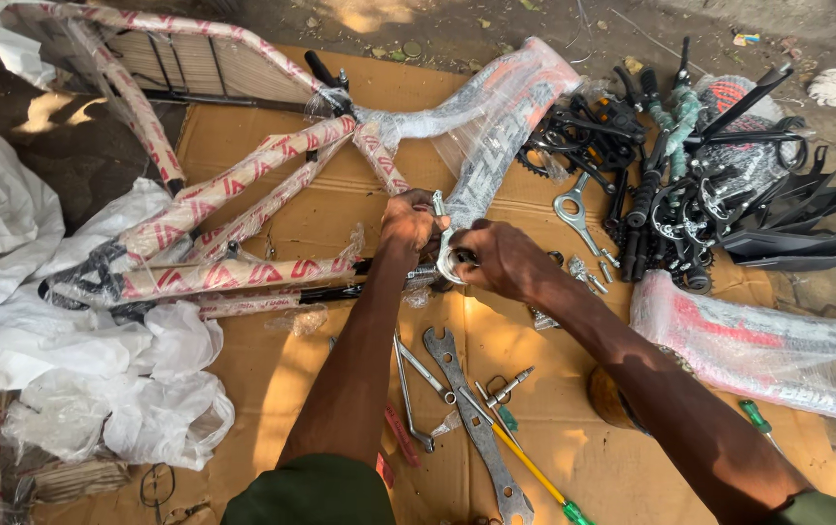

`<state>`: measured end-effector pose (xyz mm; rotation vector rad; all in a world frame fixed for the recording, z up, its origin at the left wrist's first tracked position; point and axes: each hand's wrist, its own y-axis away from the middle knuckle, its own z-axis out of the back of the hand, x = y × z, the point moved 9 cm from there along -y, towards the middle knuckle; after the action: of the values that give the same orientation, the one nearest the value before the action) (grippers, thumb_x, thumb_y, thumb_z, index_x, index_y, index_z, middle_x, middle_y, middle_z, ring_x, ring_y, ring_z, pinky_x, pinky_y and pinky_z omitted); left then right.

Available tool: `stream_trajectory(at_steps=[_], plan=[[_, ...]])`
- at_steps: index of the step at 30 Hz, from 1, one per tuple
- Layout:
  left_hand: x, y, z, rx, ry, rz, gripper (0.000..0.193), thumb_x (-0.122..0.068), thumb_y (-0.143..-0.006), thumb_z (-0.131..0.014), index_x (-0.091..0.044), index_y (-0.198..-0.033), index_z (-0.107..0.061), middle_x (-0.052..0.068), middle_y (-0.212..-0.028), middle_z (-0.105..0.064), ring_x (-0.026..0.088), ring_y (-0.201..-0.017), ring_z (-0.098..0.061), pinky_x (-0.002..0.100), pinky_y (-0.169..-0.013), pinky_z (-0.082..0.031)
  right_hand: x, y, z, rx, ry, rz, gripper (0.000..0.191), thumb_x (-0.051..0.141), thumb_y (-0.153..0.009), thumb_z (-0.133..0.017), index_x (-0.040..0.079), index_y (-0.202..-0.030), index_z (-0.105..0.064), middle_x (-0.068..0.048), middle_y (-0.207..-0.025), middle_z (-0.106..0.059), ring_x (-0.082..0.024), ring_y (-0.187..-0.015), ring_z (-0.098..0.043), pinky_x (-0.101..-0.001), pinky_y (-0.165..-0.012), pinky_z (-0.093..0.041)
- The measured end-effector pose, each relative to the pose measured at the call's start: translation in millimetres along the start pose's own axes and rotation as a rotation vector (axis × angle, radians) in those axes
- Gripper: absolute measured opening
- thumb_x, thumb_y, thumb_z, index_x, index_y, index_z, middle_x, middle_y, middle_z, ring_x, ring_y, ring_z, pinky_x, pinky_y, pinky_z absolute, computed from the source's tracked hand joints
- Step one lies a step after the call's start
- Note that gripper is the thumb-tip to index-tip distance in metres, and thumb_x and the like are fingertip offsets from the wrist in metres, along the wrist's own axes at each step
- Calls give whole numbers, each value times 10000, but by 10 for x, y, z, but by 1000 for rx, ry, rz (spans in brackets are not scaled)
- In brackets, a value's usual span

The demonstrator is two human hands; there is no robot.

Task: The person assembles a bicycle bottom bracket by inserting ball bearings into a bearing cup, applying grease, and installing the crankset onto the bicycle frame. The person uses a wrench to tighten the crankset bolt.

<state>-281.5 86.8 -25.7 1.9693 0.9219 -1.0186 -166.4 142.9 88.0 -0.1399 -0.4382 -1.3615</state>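
Note:
A bicycle frame (243,209) wrapped in red-and-white paper and clear plastic lies on brown cardboard (320,379). My left hand (408,222) grips the frame near its bottom bracket, beside a small upright metal part. My right hand (500,258) is closed on a silver metal ring-shaped part (445,264) pressed against the same spot. Both forearms reach in from the bottom edge.
Wrenches (471,413), a yellow-shafted screwdriver (530,472) and small tools lie on the cardboard near me. A heap of black bicycle parts (690,165) sits at the right. A plastic-wrapped piece (758,345) lies lower right; white plastic bags (97,379) crowd the left.

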Motion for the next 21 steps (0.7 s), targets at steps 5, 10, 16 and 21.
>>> stream_trajectory(at_steps=[5,10,16,21], plan=[[114,4,104,-158,-116,142,442,90,-780,-766,18,-1196,-637,152,-853,-732,146,-562,-593,299,-433,-485,-5,19,113,15,11,-82,262,170,-909,-745,20,-1124,-750,-228,-958,-772,-281,-753,-751,-413,-724,-588],[118,-69,83,-157,-108,124,441,118,-765,-795,27,-1180,-674,138,-867,-717,149,-605,-616,298,-456,-522,168,24,168,-39,-21,123,338,99,-798,-793,19,-1120,-730,-173,-1097,-735,-291,-845,-735,-414,-803,-581],[147,-105,89,-155,-74,142,466,142,-757,-789,8,-1191,-684,105,-866,-716,133,-595,-619,291,-469,-545,150,1,80,22,124,146,380,5,-810,-744,35,-1187,-710,-146,-1140,-709,-356,-933,-699,-454,-847,-559],[176,-18,97,-171,-86,228,448,89,-790,-738,-30,-1217,-670,139,-830,-708,172,-550,-547,325,-392,-398,-4,7,73,-11,-98,120,414,108,-830,-755,-22,-1212,-663,-209,-1089,-680,-337,-805,-709,-417,-739,-580]])
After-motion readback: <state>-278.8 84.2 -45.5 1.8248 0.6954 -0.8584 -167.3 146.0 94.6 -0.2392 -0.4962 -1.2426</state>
